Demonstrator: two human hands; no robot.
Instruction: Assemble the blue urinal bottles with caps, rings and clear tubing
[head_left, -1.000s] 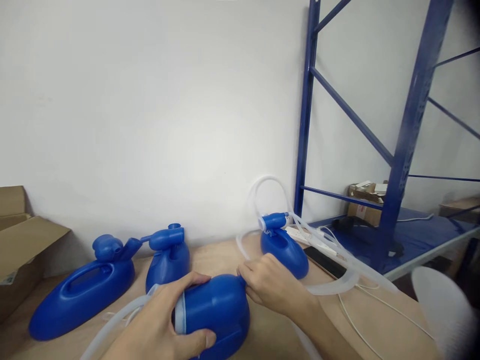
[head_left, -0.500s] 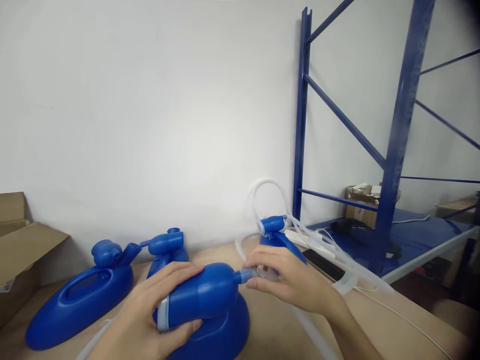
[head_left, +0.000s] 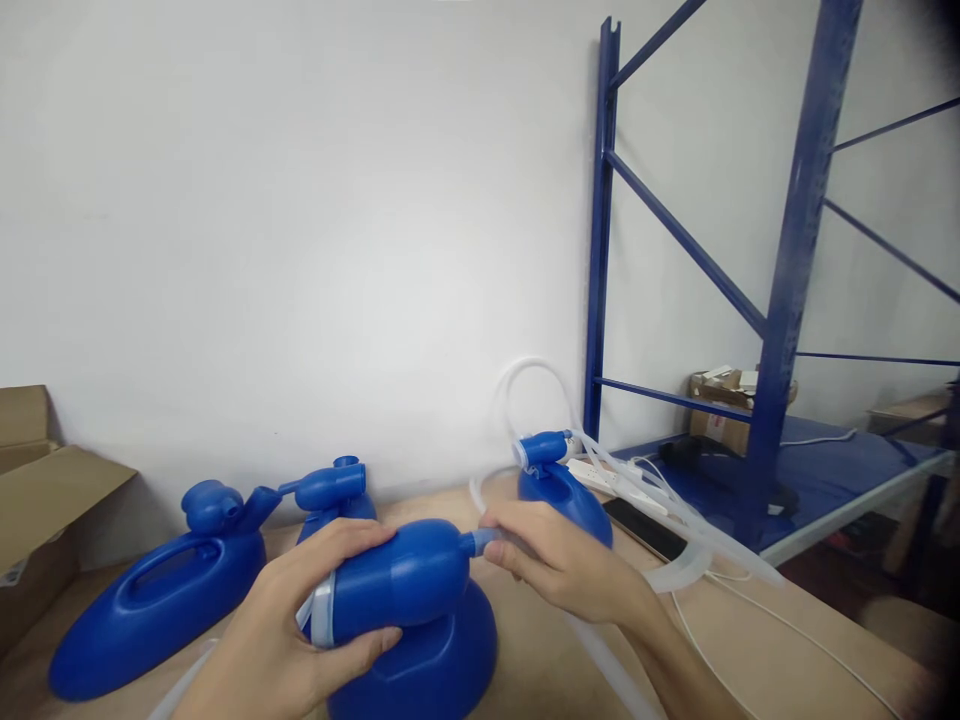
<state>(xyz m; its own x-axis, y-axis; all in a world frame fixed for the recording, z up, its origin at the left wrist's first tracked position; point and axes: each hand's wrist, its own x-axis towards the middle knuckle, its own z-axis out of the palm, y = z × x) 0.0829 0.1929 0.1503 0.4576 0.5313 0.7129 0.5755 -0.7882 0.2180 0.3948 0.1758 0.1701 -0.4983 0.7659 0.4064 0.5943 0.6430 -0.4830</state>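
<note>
Blue plastic jug (head_left: 420, 625) w/ horiz. cylindrical top (head_left: 401, 578) is at approx 6 o'clock in view, on the wood-toned surface (head_left: 536, 645). L hand (head_left: 296, 605) has the top's L end: fingers over it, thumb on the near side, grip spread to the cylinder's width & firmly round it. White collar (head_left: 322, 612) sits nr the palm. Top's narrow spout (head_left: 466, 545) points to approx 3 o'clock, w/ a translucent tube end (head_left: 485, 541) on its tip. R hand (head_left: 562, 560) pinches that tube end, thumb & index nearly closed; other fingers mostly hidden. A tube length (head_left: 607, 660) runs from below R hand twd 5 o'clock.

From held jug: capped jug w/ handle (head_left: 154, 610) at 9 o'clock; another blue jug (head_left: 330, 490), partly behind L hand, at 11; tubed blue jug (head_left: 559, 485) at 1–2, next to white power strip (head_left: 626, 485) & black phone (head_left: 645, 530). Open cardboard box (head_left: 75, 490) at approx 10, far L. Blue metal rack (head_left: 784, 300) at 2.
</note>
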